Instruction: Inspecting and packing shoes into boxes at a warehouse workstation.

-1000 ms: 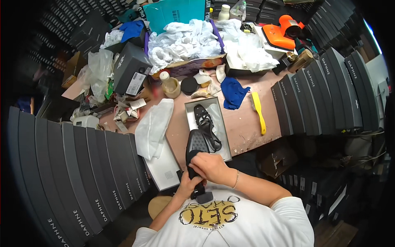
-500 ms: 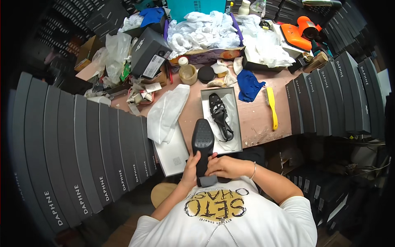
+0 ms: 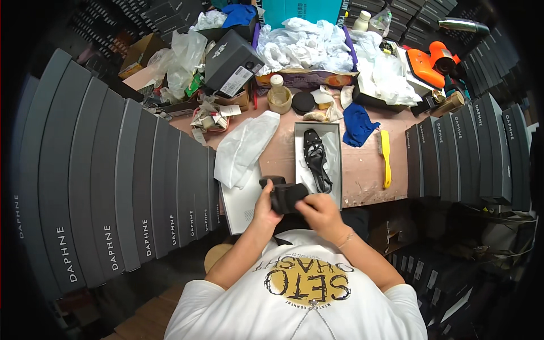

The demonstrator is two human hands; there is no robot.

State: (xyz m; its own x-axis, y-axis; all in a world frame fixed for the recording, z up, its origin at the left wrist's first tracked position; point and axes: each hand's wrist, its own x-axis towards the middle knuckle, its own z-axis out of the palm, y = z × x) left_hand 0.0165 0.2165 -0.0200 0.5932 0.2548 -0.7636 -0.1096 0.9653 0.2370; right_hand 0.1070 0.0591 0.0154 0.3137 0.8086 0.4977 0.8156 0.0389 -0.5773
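In front of my chest, my left hand [image 3: 265, 208] is closed round a black sandal [image 3: 289, 197] with a block heel. The sandal is tilted, its heel end toward my right. At that end my right hand [image 3: 324, 216] presses its fingers together against the shoe; the fingertips are slightly blurred. Just beyond, a matching black strappy sandal [image 3: 315, 158] lies on white paper in an open grey shoebox [image 3: 341, 195]. Left of the box is the white inside of a box lid [image 3: 238, 207], partly covered by a sheet of white tissue [image 3: 243, 148].
Rows of dark grey shoeboxes line the left [image 3: 119, 187] and right [image 3: 462, 153]. A yellow brush [image 3: 386, 161] and a blue cloth [image 3: 358, 123] lie right of the open box. Behind stand a glue jar [image 3: 279, 99], a black round lid [image 3: 303, 102] and a carton of crumpled paper [image 3: 306, 48].
The held sandal has turned from upright, sole showing, to tilted with its heel end toward my right hand. Both hands have moved a little away from my body.
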